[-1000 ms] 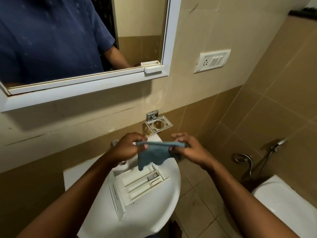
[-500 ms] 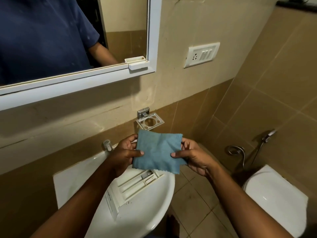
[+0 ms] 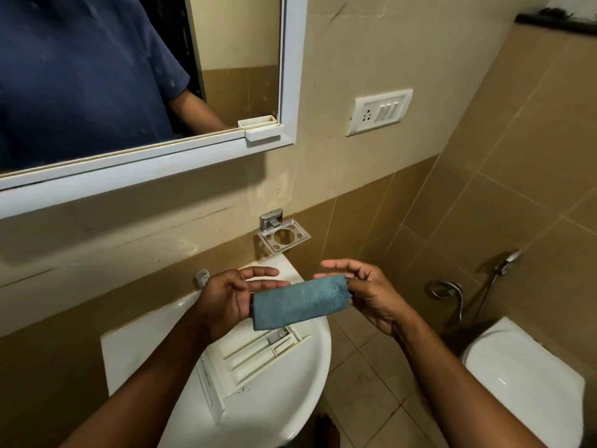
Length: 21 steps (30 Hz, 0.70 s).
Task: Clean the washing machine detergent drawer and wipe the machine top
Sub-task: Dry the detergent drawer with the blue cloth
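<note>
The folded blue cloth (image 3: 300, 300) is held level. The right hand (image 3: 371, 295) pinches one end and the left hand (image 3: 226, 299) cradles the other, fingers straight. The detergent drawer (image 3: 248, 357) lies just below in the washbasin (image 3: 290, 399), long axis diagonal, nearer the left hand.

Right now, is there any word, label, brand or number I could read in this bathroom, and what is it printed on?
Detergent drawer: a line of small dark print runs along its front panel, too small and blurred to read.
Switch plate: no lettering shows, only the socket holes and switches.
Blue cloth: no tag or text visible.
Nothing else in view carries writing.
</note>
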Each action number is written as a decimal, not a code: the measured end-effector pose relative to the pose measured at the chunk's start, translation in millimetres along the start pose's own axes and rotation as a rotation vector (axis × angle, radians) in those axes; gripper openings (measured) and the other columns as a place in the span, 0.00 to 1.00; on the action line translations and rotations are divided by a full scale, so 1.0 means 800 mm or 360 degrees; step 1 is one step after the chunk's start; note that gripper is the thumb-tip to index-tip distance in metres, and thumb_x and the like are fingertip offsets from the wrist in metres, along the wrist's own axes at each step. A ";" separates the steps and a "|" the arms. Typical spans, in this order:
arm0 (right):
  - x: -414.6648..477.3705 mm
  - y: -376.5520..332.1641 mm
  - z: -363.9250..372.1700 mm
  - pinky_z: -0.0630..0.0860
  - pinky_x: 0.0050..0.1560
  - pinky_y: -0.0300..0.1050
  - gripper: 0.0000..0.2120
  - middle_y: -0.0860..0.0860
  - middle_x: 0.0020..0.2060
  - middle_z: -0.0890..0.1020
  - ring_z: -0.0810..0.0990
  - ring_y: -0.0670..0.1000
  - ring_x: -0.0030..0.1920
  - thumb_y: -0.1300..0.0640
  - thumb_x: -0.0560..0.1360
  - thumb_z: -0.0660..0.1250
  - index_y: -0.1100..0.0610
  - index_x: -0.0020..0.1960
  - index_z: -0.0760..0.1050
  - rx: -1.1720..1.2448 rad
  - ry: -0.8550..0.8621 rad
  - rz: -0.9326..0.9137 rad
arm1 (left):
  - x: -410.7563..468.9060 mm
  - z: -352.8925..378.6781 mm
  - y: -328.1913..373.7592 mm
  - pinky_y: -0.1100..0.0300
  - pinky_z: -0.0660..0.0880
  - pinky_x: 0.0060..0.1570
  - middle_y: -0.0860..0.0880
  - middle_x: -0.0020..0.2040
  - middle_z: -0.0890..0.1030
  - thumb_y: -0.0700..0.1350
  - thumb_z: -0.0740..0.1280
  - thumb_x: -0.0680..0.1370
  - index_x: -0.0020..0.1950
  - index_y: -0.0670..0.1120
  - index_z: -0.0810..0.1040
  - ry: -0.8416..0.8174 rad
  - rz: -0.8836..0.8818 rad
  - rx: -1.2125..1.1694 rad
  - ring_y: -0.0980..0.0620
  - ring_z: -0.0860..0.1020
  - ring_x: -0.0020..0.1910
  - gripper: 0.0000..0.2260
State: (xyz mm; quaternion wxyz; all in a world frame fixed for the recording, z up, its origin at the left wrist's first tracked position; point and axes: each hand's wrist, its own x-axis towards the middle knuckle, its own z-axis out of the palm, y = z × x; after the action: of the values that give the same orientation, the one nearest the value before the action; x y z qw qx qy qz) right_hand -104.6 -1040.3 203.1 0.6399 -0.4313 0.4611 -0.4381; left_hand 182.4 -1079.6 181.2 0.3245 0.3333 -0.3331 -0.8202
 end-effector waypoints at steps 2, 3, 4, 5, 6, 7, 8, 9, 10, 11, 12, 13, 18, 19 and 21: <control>0.003 0.002 0.004 0.81 0.53 0.47 0.16 0.59 0.56 0.85 0.83 0.56 0.57 0.71 0.81 0.60 0.63 0.63 0.80 -0.0025 0.0007 0.0056 | 0.000 0.000 0.001 0.41 0.73 0.64 0.31 0.66 0.77 0.46 0.57 0.80 0.70 0.34 0.74 -0.0046 -0.0170 0.0093 0.34 0.76 0.65 0.23; 0.006 0.001 0.007 0.81 0.51 0.46 0.14 0.58 0.55 0.85 0.83 0.55 0.55 0.70 0.81 0.61 0.63 0.61 0.81 -0.0106 0.0001 0.0068 | 0.001 0.002 0.000 0.46 0.75 0.59 0.34 0.64 0.79 0.49 0.63 0.80 0.69 0.35 0.76 -0.0041 -0.0202 0.0288 0.36 0.77 0.62 0.23; 0.008 -0.002 0.012 0.80 0.49 0.46 0.13 0.57 0.53 0.85 0.83 0.54 0.53 0.68 0.81 0.62 0.62 0.60 0.82 -0.0219 -0.0022 0.0080 | 0.002 0.006 -0.001 0.49 0.76 0.56 0.37 0.62 0.80 0.50 0.69 0.79 0.67 0.36 0.78 -0.0072 -0.0213 0.0520 0.38 0.78 0.60 0.22; 0.013 -0.003 0.014 0.80 0.47 0.46 0.12 0.57 0.52 0.85 0.83 0.53 0.51 0.65 0.82 0.62 0.61 0.60 0.83 -0.0334 -0.0039 0.0096 | 0.002 0.011 -0.002 0.50 0.76 0.56 0.40 0.61 0.82 0.49 0.73 0.77 0.65 0.38 0.80 -0.0109 -0.0215 0.0725 0.40 0.80 0.59 0.20; 0.017 -0.005 0.018 0.79 0.46 0.47 0.12 0.57 0.51 0.85 0.83 0.53 0.50 0.62 0.83 0.61 0.61 0.59 0.82 -0.0413 -0.0050 0.0118 | 0.002 0.015 -0.002 0.50 0.77 0.57 0.41 0.59 0.84 0.47 0.76 0.75 0.62 0.38 0.81 -0.0121 -0.0207 0.0855 0.43 0.82 0.59 0.19; 0.023 -0.005 0.021 0.80 0.47 0.49 0.14 0.58 0.51 0.84 0.82 0.54 0.50 0.57 0.83 0.61 0.62 0.59 0.81 -0.0435 -0.0033 0.0158 | 0.001 0.018 -0.001 0.50 0.77 0.57 0.42 0.58 0.85 0.45 0.77 0.74 0.61 0.39 0.82 -0.0087 -0.0179 0.0895 0.45 0.83 0.57 0.18; 0.027 -0.004 0.023 0.80 0.48 0.52 0.17 0.61 0.51 0.82 0.82 0.55 0.50 0.53 0.82 0.60 0.64 0.60 0.79 -0.0386 0.0003 0.0217 | 0.001 0.020 -0.001 0.50 0.78 0.56 0.42 0.56 0.85 0.44 0.78 0.72 0.60 0.39 0.82 -0.0025 -0.0132 0.0881 0.46 0.84 0.55 0.18; 0.031 -0.001 0.024 0.82 0.48 0.52 0.20 0.62 0.52 0.80 0.83 0.57 0.52 0.49 0.81 0.60 0.66 0.59 0.77 -0.0279 0.0052 0.0296 | 0.001 0.022 0.001 0.52 0.79 0.53 0.42 0.55 0.86 0.43 0.79 0.71 0.59 0.39 0.82 0.0049 -0.0077 0.0845 0.47 0.84 0.53 0.19; 0.034 0.004 0.026 0.84 0.48 0.53 0.22 0.62 0.54 0.79 0.83 0.59 0.54 0.45 0.80 0.60 0.64 0.59 0.74 -0.0115 0.0081 0.0380 | 0.003 0.020 0.001 0.54 0.80 0.49 0.42 0.53 0.86 0.42 0.79 0.71 0.59 0.38 0.82 0.0146 -0.0032 0.0804 0.47 0.84 0.51 0.19; 0.037 0.011 0.027 0.84 0.48 0.55 0.23 0.62 0.56 0.79 0.83 0.61 0.57 0.42 0.80 0.61 0.63 0.60 0.73 0.0035 0.0087 0.0443 | 0.004 0.017 0.001 0.55 0.80 0.46 0.41 0.52 0.86 0.41 0.79 0.70 0.58 0.38 0.81 0.0241 -0.0007 0.0768 0.47 0.84 0.50 0.19; 0.038 0.017 0.027 0.84 0.49 0.56 0.25 0.61 0.58 0.80 0.83 0.62 0.58 0.40 0.80 0.63 0.62 0.62 0.73 0.0129 0.0086 0.0490 | 0.006 0.012 0.000 0.53 0.81 0.45 0.41 0.51 0.86 0.39 0.79 0.69 0.58 0.38 0.81 0.0333 -0.0009 0.0738 0.46 0.84 0.49 0.19; 0.039 0.024 0.024 0.84 0.51 0.56 0.26 0.60 0.58 0.81 0.84 0.61 0.58 0.40 0.80 0.66 0.62 0.64 0.73 0.0137 0.0082 0.0516 | 0.008 0.005 -0.003 0.49 0.82 0.48 0.39 0.52 0.86 0.38 0.80 0.68 0.58 0.39 0.82 0.0403 -0.0042 0.0705 0.44 0.84 0.51 0.20; 0.052 0.055 0.012 0.83 0.51 0.46 0.16 0.60 0.60 0.83 0.85 0.57 0.57 0.63 0.75 0.75 0.62 0.62 0.80 -0.0223 0.0152 0.0527 | 0.019 -0.027 -0.028 0.54 0.83 0.43 0.36 0.61 0.79 0.31 0.79 0.67 0.58 0.37 0.81 0.0691 -0.0211 0.0579 0.40 0.80 0.57 0.20; 0.057 0.056 0.010 0.83 0.50 0.46 0.15 0.60 0.59 0.83 0.85 0.57 0.55 0.64 0.75 0.74 0.62 0.61 0.80 -0.0280 0.0201 0.0505 | 0.024 -0.030 -0.031 0.53 0.83 0.46 0.36 0.61 0.79 0.31 0.79 0.67 0.58 0.37 0.81 0.0748 -0.0204 0.0583 0.39 0.80 0.57 0.20; 0.073 0.049 0.006 0.84 0.50 0.47 0.14 0.60 0.56 0.84 0.86 0.56 0.52 0.64 0.74 0.75 0.62 0.59 0.80 -0.0354 0.0255 0.0427 | 0.036 -0.029 -0.029 0.48 0.83 0.53 0.36 0.61 0.80 0.31 0.79 0.67 0.59 0.37 0.80 0.0845 -0.0105 0.0585 0.39 0.80 0.57 0.22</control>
State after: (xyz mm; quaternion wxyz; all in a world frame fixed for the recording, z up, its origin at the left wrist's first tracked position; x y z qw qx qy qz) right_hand -82.8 -1085.8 154.0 0.6023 -0.3976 0.6095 -0.3281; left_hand 176.7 -1096.2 140.8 0.3077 0.5993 -0.3682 -0.6408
